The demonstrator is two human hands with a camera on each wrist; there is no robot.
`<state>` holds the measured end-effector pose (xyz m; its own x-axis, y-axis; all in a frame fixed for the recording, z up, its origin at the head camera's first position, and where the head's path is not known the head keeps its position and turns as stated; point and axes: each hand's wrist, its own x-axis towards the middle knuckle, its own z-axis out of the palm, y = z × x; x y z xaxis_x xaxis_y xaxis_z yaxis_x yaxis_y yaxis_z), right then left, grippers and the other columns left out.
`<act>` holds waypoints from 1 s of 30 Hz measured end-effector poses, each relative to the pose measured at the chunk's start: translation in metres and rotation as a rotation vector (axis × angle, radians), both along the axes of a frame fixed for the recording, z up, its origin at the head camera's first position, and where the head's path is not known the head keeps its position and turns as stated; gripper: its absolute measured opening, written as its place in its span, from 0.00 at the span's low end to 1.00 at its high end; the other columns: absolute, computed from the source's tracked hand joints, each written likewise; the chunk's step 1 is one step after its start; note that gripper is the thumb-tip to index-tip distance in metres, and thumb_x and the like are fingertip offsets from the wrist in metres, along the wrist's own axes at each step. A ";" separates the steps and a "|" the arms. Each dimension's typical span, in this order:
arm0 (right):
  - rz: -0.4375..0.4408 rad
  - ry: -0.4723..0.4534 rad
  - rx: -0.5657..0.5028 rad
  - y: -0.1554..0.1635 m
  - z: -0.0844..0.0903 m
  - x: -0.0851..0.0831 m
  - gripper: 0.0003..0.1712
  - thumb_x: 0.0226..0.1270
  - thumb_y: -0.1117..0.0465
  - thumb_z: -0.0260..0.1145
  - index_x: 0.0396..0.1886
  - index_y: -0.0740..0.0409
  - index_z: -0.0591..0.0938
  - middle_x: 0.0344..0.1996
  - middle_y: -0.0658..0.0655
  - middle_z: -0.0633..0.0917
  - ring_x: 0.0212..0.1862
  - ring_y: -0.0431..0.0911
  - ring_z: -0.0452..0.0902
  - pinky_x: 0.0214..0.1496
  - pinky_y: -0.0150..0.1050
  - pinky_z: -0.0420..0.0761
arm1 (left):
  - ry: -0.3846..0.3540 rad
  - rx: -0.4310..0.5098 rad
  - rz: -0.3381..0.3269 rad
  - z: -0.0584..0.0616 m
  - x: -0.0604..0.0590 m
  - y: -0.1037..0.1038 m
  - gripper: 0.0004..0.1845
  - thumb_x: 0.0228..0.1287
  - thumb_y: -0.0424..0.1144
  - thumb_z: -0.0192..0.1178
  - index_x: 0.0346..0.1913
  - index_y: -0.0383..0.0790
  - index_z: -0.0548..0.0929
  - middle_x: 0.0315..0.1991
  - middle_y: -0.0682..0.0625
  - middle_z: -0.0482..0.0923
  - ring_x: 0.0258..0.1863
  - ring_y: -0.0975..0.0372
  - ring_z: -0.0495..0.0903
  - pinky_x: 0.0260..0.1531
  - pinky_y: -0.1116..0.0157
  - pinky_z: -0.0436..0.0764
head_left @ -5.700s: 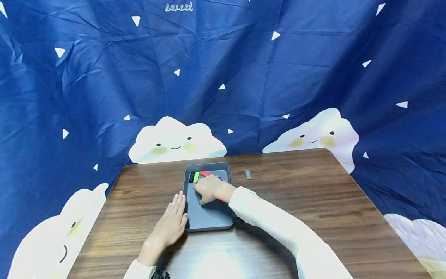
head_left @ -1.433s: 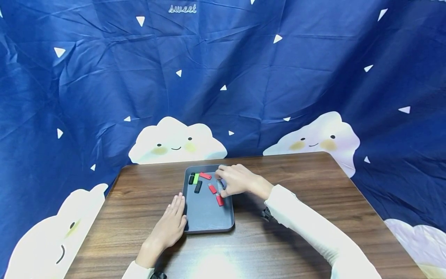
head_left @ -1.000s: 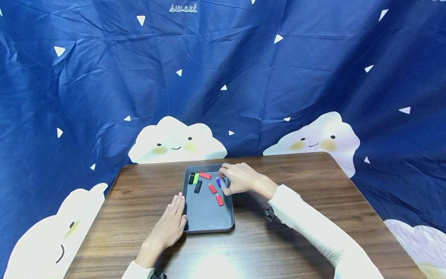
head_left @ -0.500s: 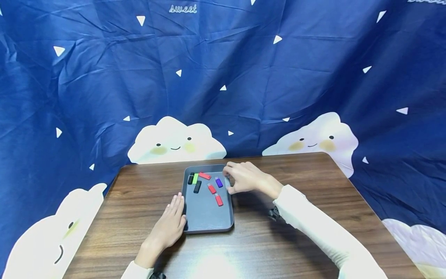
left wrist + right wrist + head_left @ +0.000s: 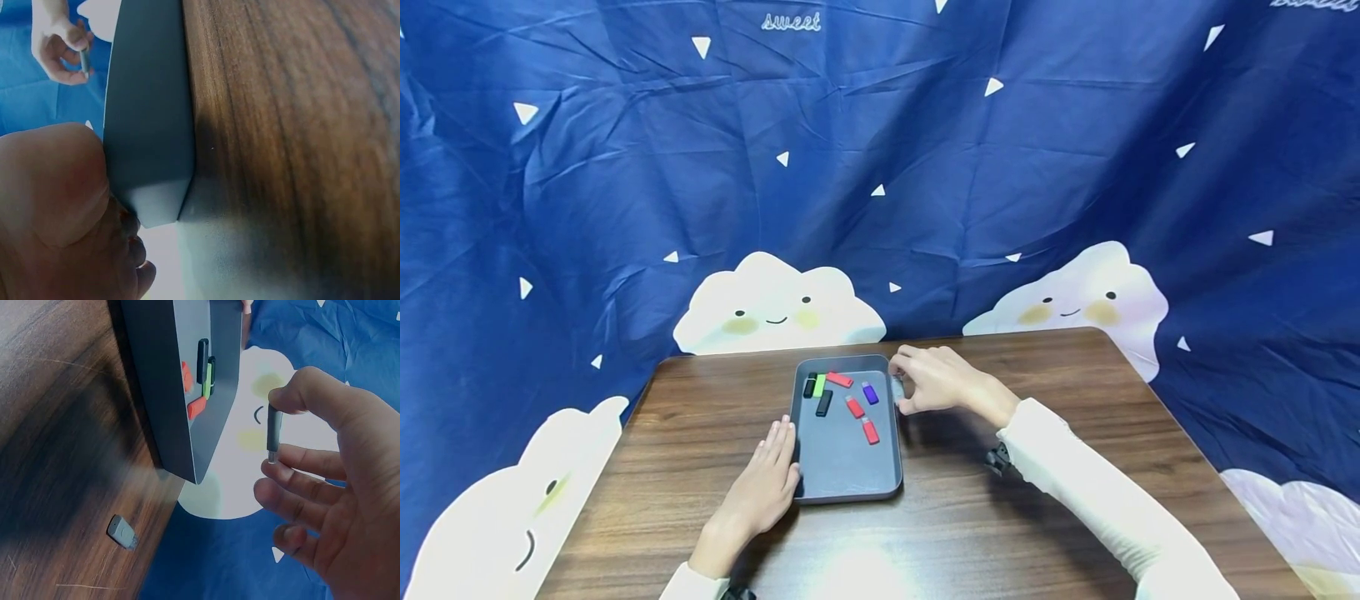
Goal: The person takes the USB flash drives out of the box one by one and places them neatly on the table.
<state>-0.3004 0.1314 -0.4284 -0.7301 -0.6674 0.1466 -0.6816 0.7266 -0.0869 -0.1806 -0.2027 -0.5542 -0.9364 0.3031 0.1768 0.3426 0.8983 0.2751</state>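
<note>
My right hand [image 5: 936, 379] pinches a grey USB stick [image 5: 274, 430] between thumb and fingertips, metal plug showing at one end. In the head view it hangs at the right rim of the grey tray [image 5: 846, 475]. A second grey USB stick [image 5: 122, 532] lies on the table to the right of the tray, visible only in the right wrist view. My left hand [image 5: 760, 483] lies with straight fingers along the tray's left wall. Inside the tray are a purple USB stick [image 5: 870, 393], a green one [image 5: 820, 385], a black one [image 5: 824, 403] and several others, red and black.
The tray stands on a brown wooden table [image 5: 1037, 417] near its far edge. Behind hangs a blue cloth [image 5: 925, 167] printed with white clouds and triangles. A black wrist device [image 5: 998, 458] sits under the right sleeve.
Earlier my right hand reached down into the tray. Over the last second or so it has carried the grey USB stick rightward to the rim, uncovering the purple one. The left hand stays put.
</note>
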 end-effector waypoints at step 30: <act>-0.070 0.005 -0.036 0.028 0.001 -0.007 0.26 0.53 0.42 0.78 0.49 0.46 0.86 0.42 0.48 0.84 0.32 0.40 0.80 0.32 0.39 0.79 | -0.030 0.043 -0.002 0.023 0.004 0.009 0.33 0.82 0.36 0.49 0.81 0.22 0.59 0.84 0.30 0.54 0.84 0.37 0.55 0.80 0.38 0.63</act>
<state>-0.3076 0.1592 -0.4277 -0.7743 -0.6088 0.1730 -0.6295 0.7691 -0.1108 -0.1767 -0.1936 -0.5310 -0.9410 0.2977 0.1610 0.3353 0.8849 0.3235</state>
